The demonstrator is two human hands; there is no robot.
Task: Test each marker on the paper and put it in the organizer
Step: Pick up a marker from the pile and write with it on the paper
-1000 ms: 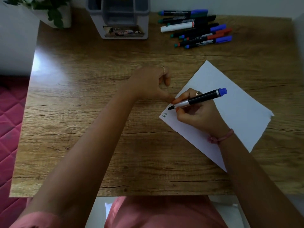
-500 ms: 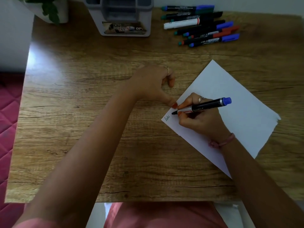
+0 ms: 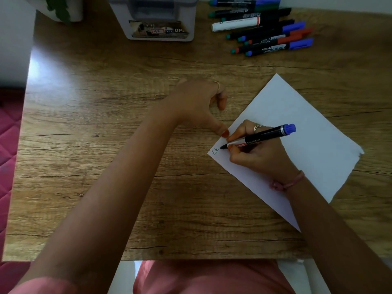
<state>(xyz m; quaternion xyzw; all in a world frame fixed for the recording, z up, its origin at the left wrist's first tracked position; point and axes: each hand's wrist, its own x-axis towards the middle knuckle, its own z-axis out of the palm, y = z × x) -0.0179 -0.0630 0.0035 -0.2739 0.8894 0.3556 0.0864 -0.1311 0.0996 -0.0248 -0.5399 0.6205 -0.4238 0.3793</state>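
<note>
A white sheet of paper (image 3: pixel 297 128) lies turned like a diamond on the right half of the wooden desk (image 3: pixel 106 145). My right hand (image 3: pixel 258 153) grips a black marker with a blue end (image 3: pixel 263 137), its tip down at the paper's left corner beside a small written word (image 3: pixel 215 152). My left hand (image 3: pixel 203 105) rests on the desk with its thumb pressing the paper's left edge and its other fingers curled; whether it hides anything, I cannot tell. The grey organizer (image 3: pixel 159 20) stands at the back centre.
Several capped markers (image 3: pixel 265 32) in blue, green, red, black and white lie in a pile at the back right. A white plant pot (image 3: pixel 63 9) sits at the back left corner. A pink quilted surface (image 3: pixel 8 145) lies beyond the desk's left edge.
The word at the paper's corner has grown by a letter or two as the marker tip moved right. My left hand stays put. The view has tilted down slightly.
</note>
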